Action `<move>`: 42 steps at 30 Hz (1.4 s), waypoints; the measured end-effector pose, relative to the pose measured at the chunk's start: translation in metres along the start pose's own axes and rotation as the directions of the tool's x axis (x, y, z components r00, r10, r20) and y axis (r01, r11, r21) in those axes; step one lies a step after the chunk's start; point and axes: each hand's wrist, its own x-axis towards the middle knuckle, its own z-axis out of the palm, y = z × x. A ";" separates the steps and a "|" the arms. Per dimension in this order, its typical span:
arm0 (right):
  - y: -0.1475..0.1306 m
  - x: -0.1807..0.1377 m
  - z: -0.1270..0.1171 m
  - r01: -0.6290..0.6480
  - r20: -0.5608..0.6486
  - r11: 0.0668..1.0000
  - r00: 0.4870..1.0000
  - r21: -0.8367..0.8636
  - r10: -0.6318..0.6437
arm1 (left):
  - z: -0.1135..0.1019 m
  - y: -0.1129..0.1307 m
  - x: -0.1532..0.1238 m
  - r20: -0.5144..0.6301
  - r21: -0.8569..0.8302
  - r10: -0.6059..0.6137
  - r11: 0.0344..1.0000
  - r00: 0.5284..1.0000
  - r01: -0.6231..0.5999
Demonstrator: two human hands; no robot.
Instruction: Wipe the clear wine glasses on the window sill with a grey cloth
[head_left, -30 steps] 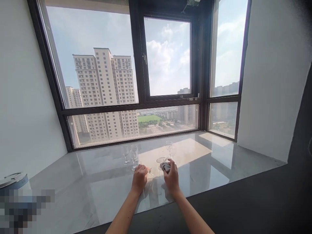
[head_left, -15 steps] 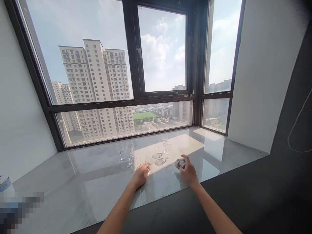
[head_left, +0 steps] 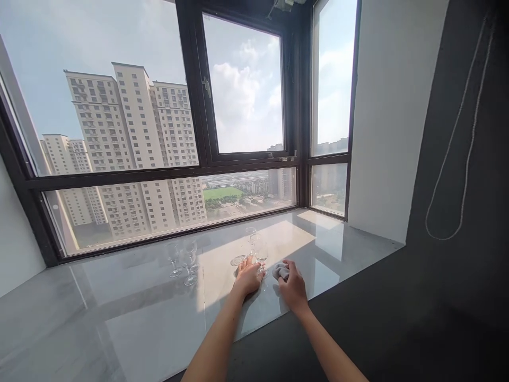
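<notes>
One clear stemmed glass (head_left: 260,248), upright, is shown near the centre of the head view, its lower stem met by the thumb side of the left hand (head_left: 248,278); the thumb and fingers are brought close about the stem, but the fingertips are partly hidden, so whether they are clamped on the glass or only touching it cannot be told; just to the right, a crumpled grey cloth (head_left: 280,271) is gripped by the right hand (head_left: 294,286), its fingers closed on the fabric; the cloth is held just beside the glass, seemingly apart from it; a second stemmed glass (head_left: 250,232) is partly hidden behind the first; further to the left, a cluster of clear glasses (head_left: 190,262) is stood upright on a glossy, pale windowsill (head_left: 151,323), their exact count blurred by overlap; across the sill a patch of sunlight (head_left: 286,236) is thrown; behind it a dark window frame (head_left: 115,177) is set, through which a tall, pale apartment block (head_left: 137,132) and a green field (head_left: 223,193) can be seen; at the far right, a looped white cord (head_left: 441,239) is hung against a dark wall (head_left: 457,286).
</notes>
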 end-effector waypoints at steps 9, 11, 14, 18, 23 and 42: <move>-0.002 -0.002 -0.001 -0.003 0.008 1.000 1.000 0.012 0.002 | 0.007 -0.003 0.013 0.026 0.016 0.019 1.000 0.999 -0.019; -0.001 -0.002 -0.001 -0.004 0.005 1.000 1.000 0.007 0.004 | 0.007 -0.004 0.015 0.031 0.020 0.006 1.000 0.999 -0.007; -0.001 -0.002 -0.001 -0.009 0.012 1.000 1.000 0.002 0.009 | 0.007 -0.003 0.019 0.041 0.026 -0.014 1.000 0.999 0.013; -0.001 -0.002 -0.002 -0.012 0.024 1.000 1.000 0.003 0.012 | 0.005 -0.002 0.022 0.045 0.030 -0.036 0.999 0.998 0.035; -0.001 -0.002 -0.002 0.001 0.003 1.000 1.000 0.000 -0.001 | 0.005 -0.001 0.023 0.038 0.033 -0.041 0.999 0.998 0.040; -0.002 -0.003 -0.004 0.004 0.019 1.000 1.000 -0.008 -0.003 | -0.001 -0.001 0.019 -0.091 -0.056 -0.058 0.997 0.994 0.053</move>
